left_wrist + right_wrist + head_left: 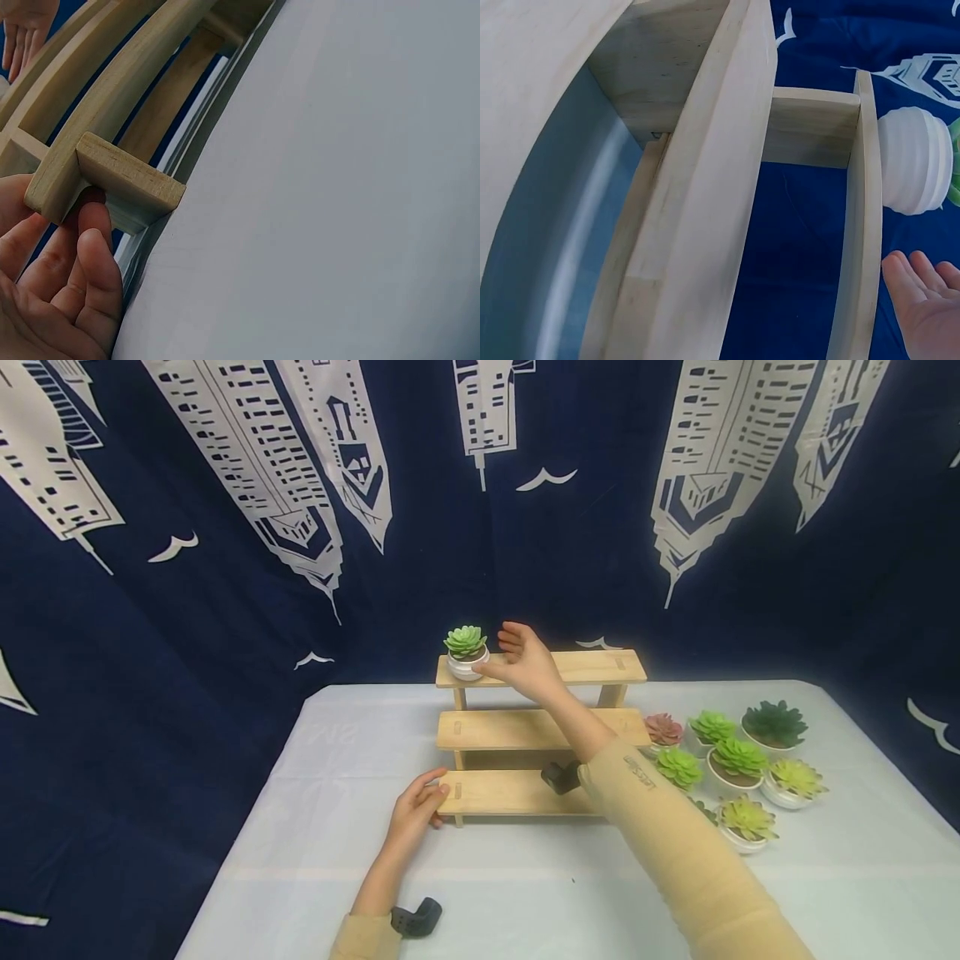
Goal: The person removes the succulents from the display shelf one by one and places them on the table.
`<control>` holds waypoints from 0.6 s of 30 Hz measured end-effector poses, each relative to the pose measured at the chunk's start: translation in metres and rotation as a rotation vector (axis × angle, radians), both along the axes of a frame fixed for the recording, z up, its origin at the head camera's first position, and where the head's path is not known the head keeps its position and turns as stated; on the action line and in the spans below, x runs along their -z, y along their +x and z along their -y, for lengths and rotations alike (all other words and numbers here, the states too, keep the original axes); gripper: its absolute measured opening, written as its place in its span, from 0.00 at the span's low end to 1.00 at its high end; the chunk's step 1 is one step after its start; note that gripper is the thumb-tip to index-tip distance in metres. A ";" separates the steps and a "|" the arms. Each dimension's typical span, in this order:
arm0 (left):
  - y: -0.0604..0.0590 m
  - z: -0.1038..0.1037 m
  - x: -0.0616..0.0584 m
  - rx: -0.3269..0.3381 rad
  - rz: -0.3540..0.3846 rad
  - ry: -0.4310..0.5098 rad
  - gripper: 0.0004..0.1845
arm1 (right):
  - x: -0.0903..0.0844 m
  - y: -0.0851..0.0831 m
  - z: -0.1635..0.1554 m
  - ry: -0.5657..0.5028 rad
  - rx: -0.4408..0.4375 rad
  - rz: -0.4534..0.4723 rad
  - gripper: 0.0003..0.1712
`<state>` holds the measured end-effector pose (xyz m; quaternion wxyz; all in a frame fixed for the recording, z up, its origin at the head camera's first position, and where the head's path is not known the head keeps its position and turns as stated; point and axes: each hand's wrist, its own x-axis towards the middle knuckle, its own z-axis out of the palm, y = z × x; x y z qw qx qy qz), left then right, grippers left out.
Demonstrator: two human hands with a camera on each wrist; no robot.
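Observation:
A three-tier wooden stand [540, 729] stands on the table. On the left end of its top step sits a green succulent in a white pot [467, 653]. My right hand [528, 664] is just right of that pot, fingers extended and holding nothing. The right wrist view shows a gap between the white pot [915, 161] and the fingertips [922, 262]. With fingers and thumb, my left hand [416, 810] grips the left end of the bottom step. The left wrist view shows the fingers [94, 262] curled under the board's end [56, 184].
Several potted succulents stand grouped right of the stand, among them a dark green one [775, 724], a pink one [663, 730] and a yellow-green one [746, 820]. A white cloth covers the table [525, 893]. A dark blue printed curtain [450, 552] hangs behind.

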<state>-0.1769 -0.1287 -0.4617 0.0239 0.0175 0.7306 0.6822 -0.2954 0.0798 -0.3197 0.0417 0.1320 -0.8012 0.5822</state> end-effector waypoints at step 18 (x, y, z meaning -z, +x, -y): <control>0.000 0.000 0.000 -0.004 -0.001 0.006 0.21 | 0.009 -0.002 0.019 0.047 0.034 -0.013 0.49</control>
